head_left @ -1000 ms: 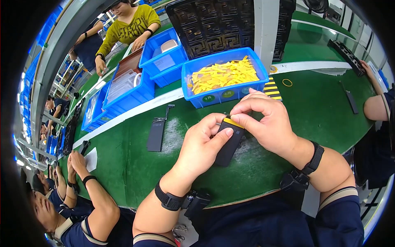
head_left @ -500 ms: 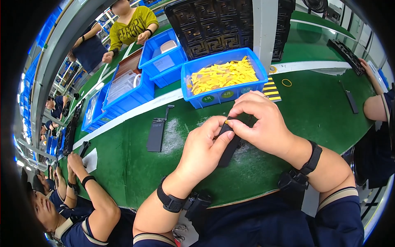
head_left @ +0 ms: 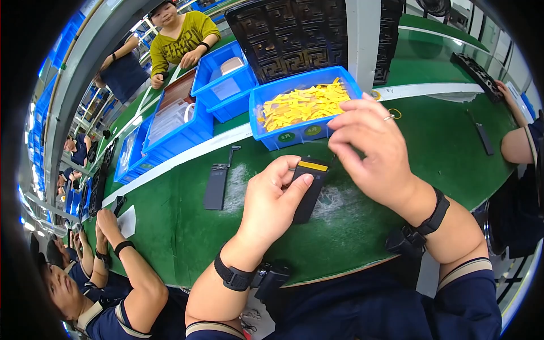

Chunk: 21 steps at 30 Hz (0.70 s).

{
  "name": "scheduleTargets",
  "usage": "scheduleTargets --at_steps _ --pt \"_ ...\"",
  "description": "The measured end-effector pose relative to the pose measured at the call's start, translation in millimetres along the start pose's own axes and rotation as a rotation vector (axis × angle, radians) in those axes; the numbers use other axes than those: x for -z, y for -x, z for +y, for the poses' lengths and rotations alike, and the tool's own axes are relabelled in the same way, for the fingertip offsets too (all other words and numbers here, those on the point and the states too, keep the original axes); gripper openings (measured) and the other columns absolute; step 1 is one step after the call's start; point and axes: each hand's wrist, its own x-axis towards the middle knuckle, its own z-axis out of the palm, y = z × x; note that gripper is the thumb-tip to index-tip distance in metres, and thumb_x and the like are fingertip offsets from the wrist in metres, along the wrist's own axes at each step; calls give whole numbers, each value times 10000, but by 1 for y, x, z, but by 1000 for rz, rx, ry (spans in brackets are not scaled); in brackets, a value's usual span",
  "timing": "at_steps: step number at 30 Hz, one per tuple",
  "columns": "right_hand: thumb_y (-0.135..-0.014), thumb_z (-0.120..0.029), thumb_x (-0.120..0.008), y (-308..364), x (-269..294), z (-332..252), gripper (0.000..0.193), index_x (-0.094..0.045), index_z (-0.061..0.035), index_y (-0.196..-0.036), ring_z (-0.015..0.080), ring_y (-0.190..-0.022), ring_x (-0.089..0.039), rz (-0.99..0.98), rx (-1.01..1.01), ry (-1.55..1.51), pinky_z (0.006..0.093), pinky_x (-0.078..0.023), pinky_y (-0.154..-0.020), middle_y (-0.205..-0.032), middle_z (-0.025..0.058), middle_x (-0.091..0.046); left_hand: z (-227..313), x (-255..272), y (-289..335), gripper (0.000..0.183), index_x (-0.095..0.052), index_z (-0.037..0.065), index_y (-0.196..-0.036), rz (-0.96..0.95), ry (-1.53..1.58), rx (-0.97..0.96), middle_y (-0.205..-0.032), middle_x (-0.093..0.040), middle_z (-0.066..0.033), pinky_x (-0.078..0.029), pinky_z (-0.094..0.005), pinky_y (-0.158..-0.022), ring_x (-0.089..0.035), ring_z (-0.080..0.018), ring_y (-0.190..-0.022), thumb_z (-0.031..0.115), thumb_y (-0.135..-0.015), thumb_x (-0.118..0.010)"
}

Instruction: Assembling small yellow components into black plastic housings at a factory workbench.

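Observation:
My left hand (head_left: 271, 198) grips a flat black battery pack (head_left: 310, 195), thumb on its face and fingers at its left edge. A yellow strip (head_left: 313, 165) lies across the pack's upper end. My right hand (head_left: 374, 150) hovers right of that end, fingers loosely bent and apart, with nothing visible in them. A thin dark piece shows between its fingertips and the pack's corner; whether they touch is unclear. Left of my hands, a second black battery pack (head_left: 216, 188) with a thin connector arm lies on the green tabletop (head_left: 170, 226).
Beyond my hands stands a blue bin (head_left: 272, 138) of yellow strips (head_left: 303, 107). More blue bins (head_left: 180, 131) stand to its left, and a black moulded tray (head_left: 289, 42) leans behind. A grey post (head_left: 362, 45) rises there. Co-workers' arms (head_left: 133, 249) are at the left and right.
My right hand has left the pack's upper end and moved up and right. The yellow strip across that end is now exposed. The pack stays in my left hand.

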Motion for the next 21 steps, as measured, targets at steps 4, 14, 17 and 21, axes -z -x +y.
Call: scheduleTargets --at_steps 4,14,17,21 --pt "-656 -9 -693 0 0 -13 140 -617 -80 -751 286 -1029 -565 1 -27 -126 502 -353 -988 -915 32 -644 4 -1 -2 185 -539 -5 -1042 -6 292 71 -875 -677 -56 -469 -211 -674 -603 -64 -768 69 -876 -571" --pt "-685 -19 -688 5 -3 -15 130 -622 -89 -773 278 -1049 -564 -63 -68 -143 504 -319 -1013 -930 39 -657 1 -1 1 199 -526 6 -1051 121 -3 -167 -843 -670 -83 -481 -249 -670 -631 -117 -761 42 -861 -572" --pt "-684 -24 -691 2 1 -16 132 -623 -90 -775 269 -1032 -560 -106 -69 -190 504 -309 -1017 -901 27 -646 8 -3 1 260 -524 42 -1075 129 -197 -286 -799 -659 -113 -484 -284 -628 -649 -185 -709 36 -828 -606" --pt "-685 -29 -692 1 3 -18 131 -623 -87 -780 256 -997 -559 -116 -21 -213 508 -312 -1010 -857 19 -627 13 -6 3 302 -514 64 -1117 65 -256 -327 -796 -664 -106 -485 -285 -636 -651 -184 -720 45 -832 -610"
